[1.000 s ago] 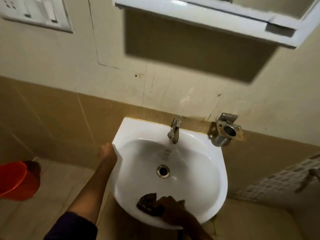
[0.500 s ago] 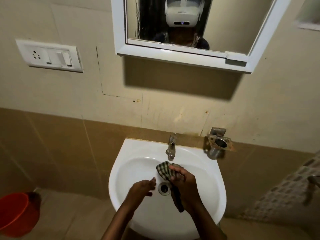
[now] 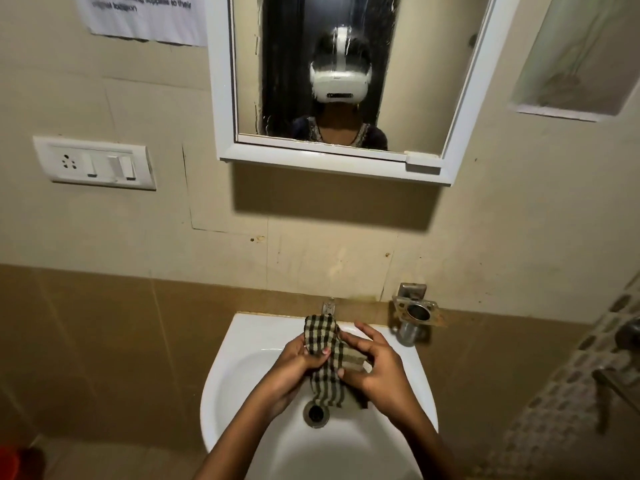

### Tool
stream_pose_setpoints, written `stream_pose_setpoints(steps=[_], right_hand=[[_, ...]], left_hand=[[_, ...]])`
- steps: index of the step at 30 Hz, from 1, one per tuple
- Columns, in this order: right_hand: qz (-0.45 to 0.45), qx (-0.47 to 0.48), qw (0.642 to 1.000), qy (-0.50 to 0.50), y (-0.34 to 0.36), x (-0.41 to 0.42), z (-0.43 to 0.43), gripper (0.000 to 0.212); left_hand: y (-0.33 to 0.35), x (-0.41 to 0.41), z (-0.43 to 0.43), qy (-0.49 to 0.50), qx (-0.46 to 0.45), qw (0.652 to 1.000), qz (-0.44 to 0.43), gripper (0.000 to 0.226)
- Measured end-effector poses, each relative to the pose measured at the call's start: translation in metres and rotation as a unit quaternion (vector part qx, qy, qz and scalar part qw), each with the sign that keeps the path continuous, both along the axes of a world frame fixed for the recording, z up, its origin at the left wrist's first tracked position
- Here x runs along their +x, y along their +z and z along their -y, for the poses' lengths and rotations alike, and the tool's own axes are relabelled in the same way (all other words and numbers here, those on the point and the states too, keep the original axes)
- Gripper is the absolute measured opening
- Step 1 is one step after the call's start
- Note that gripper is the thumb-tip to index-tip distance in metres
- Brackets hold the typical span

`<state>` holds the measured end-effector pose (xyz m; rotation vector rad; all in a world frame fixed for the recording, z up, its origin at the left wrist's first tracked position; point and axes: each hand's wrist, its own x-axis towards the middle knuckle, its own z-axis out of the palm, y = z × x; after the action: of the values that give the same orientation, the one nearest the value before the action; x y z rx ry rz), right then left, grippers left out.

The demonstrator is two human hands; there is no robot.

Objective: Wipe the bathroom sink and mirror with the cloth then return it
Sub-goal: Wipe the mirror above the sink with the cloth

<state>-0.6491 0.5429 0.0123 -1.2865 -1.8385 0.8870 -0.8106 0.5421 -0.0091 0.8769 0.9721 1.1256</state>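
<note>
A checked dark-and-cream cloth (image 3: 323, 362) hangs bunched above the white sink (image 3: 242, 344). My left hand (image 3: 294, 367) grips the cloth's left side with the thumb across it. My right hand (image 3: 375, 367) holds the right side, fingers partly spread. The cloth's lower end dangles just above the drain (image 3: 316, 414), and its top covers most of the tap (image 3: 328, 305). On the wall above, a white-framed mirror (image 3: 221, 98) shows streaks on its glass and the reflection of a person with a white headset.
A metal holder (image 3: 414, 315) juts from the wall right of the sink. Left of the mirror are a switch plate (image 3: 93, 162) and a paper notice (image 3: 145, 19). A wall niche (image 3: 571, 64) is at upper right, a shower fitting (image 3: 623, 368) at far right, and a red bucket (image 3: 14, 462) at bottom left.
The view has tilted up from the basin to the mirror. My right hand lifted the cloth from the sink's front rim, and my left hand left the sink's edge and took hold of it.
</note>
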Motion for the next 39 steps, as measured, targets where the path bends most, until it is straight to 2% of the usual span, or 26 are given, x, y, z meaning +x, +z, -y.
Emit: stream_pose_setpoints(steps=[2, 5, 7, 9, 10, 12, 14, 16, 17, 18, 20, 21, 23, 27, 30, 32, 34, 36, 38, 39], right_hand=[[0.053, 0.021, 0.998, 0.007, 0.003, -0.001, 0.000, 0.056], [0.147, 0.070, 0.986, -0.024, 0.001, -0.005, -0.001, 0.026], [0.147, 0.068, 0.986, -0.041, 0.001, -0.004, -0.003, 0.008], [0.074, 0.012, 0.997, -0.020, 0.002, -0.001, -0.007, 0.024], [0.026, -0.033, 0.999, -0.004, 0.003, 0.001, -0.010, 0.029], [-0.063, -0.107, 0.992, 0.015, 0.006, 0.002, -0.015, 0.027], [-0.176, -0.180, 0.967, 0.032, 0.013, 0.002, -0.020, 0.009], [-0.252, -0.243, 0.935, 0.061, 0.021, 0.001, -0.027, 0.018], [-0.251, -0.245, 0.934, 0.073, 0.028, -0.002, -0.029, 0.025], [-0.232, -0.224, 0.944, 0.071, 0.036, -0.005, -0.033, 0.035], [-0.123, -0.126, 0.984, 0.016, 0.057, -0.012, -0.041, 0.058], [-0.077, -0.065, 0.995, -0.022, 0.072, -0.014, -0.045, 0.060], [-0.027, 0.045, 0.996, -0.076, 0.107, -0.016, -0.056, 0.047], [0.040, 0.213, 0.972, -0.086, 0.202, -0.015, -0.070, 0.036], [0.065, 0.334, 0.935, -0.105, 0.279, -0.011, -0.074, 0.030], [0.032, 0.413, 0.893, -0.177, 0.329, -0.001, -0.078, 0.026], [-0.047, 0.489, 0.820, -0.293, 0.372, 0.014, -0.083, 0.027], [-0.165, 0.552, 0.715, -0.396, 0.413, 0.033, -0.095, 0.028], [-0.290, 0.590, 0.611, -0.441, 0.447, 0.044, -0.109, 0.027], [-0.343, 0.591, 0.585, -0.437, 0.460, 0.045, -0.118, 0.031]], left_hand=[[0.008, -0.007, -0.005, -0.040, 0.005, 0.998, -0.041, 0.037], [0.016, -0.020, -0.013, -0.053, -0.017, 0.995, -0.083, 0.057], [0.020, -0.026, -0.016, -0.063, -0.007, 0.992, -0.108, 0.071], [0.025, -0.028, -0.018, -0.074, 0.022, 0.983, -0.164, 0.078], [0.029, -0.027, -0.019, -0.063, 0.046, 0.973, -0.217, 0.074], [0.038, -0.024, -0.023, -0.019, 0.099, 0.938, -0.332, 0.050], [0.049, -0.024, -0.029, 0.016, 0.139, 0.911, -0.387, 0.025], [0.060, -0.024, -0.039, 0.039, 0.176, 0.895, -0.409, 0.023], [0.066, -0.023, -0.044, 0.048, 0.192, 0.889, -0.413, 0.023], [0.074, -0.022, -0.050, 0.053, 0.207, 0.888, -0.407, 0.022], [0.095, -0.019, -0.060, 0.050, 0.234, 0.892, -0.385, 0.019], [0.108, -0.017, -0.065, 0.049, 0.254, 0.888, -0.379, 0.017], [0.140, -0.016, -0.074, 0.067, 0.300, 0.872, -0.381, 0.012], [0.228, -0.017, -0.085, 0.134, 0.416, 0.827, -0.355, 0.018], [0.303, -0.016, -0.089, 0.178, 0.498, 0.774, -0.349, 0.021], [0.350, -0.019, -0.091, 0.224, 0.535, 0.756, -0.305, 0.017], [0.391, -0.027, -0.094, 0.281, 0.538, 0.748, -0.267, 0.011], [0.425, -0.041, -0.099, 0.356, 0.533, 0.728, -0.244, 0.011], [0.454, -0.057, -0.107, 0.423, 0.521, 0.705, -0.230, 0.015], [0.464, -0.064, -0.109, 0.450, 0.513, 0.695, -0.226, 0.014]])
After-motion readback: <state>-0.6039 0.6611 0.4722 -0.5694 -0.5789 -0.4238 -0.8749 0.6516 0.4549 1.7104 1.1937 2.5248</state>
